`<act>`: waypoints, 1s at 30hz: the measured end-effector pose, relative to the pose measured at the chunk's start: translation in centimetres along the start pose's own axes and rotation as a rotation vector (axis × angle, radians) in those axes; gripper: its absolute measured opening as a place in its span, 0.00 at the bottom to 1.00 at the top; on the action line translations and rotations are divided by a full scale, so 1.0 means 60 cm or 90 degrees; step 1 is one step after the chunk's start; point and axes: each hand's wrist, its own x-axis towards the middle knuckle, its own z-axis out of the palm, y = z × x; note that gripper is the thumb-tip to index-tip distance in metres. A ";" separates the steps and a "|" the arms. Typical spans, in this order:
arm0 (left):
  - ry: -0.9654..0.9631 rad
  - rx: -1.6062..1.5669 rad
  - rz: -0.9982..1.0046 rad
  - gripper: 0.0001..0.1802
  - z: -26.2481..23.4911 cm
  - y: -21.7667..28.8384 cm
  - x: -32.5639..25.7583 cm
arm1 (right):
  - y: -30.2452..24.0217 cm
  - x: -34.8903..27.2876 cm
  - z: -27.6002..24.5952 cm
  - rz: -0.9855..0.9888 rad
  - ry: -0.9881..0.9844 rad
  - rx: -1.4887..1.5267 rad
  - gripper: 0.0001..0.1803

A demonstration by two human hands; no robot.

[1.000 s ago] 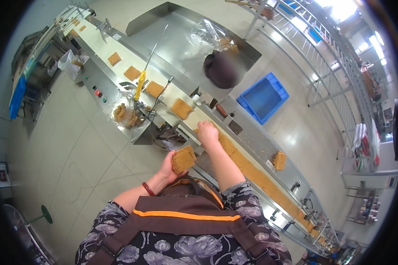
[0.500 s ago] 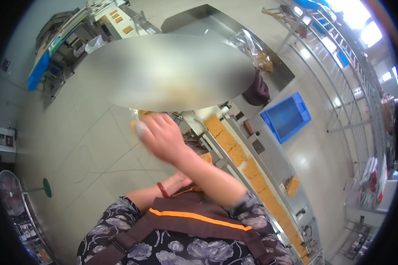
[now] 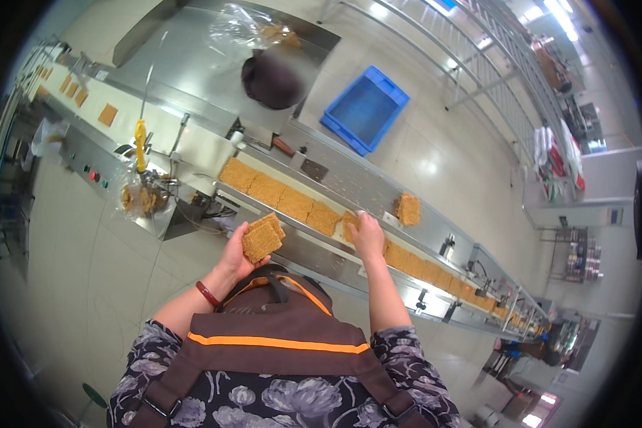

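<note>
My left hand [image 3: 237,255] is closed around a small stack of square, golden-brown, crumbly biscuit slabs [image 3: 262,241], held in front of my waist. My right hand [image 3: 368,238] reaches onto the conveyor [image 3: 292,171], its fingers closed on the edge of one biscuit slab [image 3: 349,225], which they partly cover. More slabs [image 3: 265,191] lie end to end along the belt, on both sides of that hand. A short stretch of pale belt shows beside the slab I am touching.
Loose slabs [image 3: 407,209] sit on the conveyor's far metal ledge. Beyond stands a blue crate [image 3: 366,109]. A person in a dark cap [image 3: 271,80] is by the steel table [image 3: 185,53]. A yellow-handled tool [image 3: 140,145] and a clear bag of pieces [image 3: 144,200] are at left.
My right hand has moved from above the floor at left onto the belt. The left hand's slabs, mostly hidden before, now show plainly. My view has turned toward the conveyor.
</note>
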 end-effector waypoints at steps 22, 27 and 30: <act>-0.004 0.183 -0.091 0.23 0.193 -0.182 0.043 | 0.219 -0.195 -0.014 0.346 0.157 -0.045 0.16; -0.033 0.189 -0.103 0.23 0.185 -0.194 0.051 | 0.232 -0.220 -0.052 0.389 0.169 -0.024 0.13; -0.027 0.175 -0.102 0.24 0.181 -0.193 0.051 | 0.206 -0.222 -0.060 0.281 0.154 0.057 0.11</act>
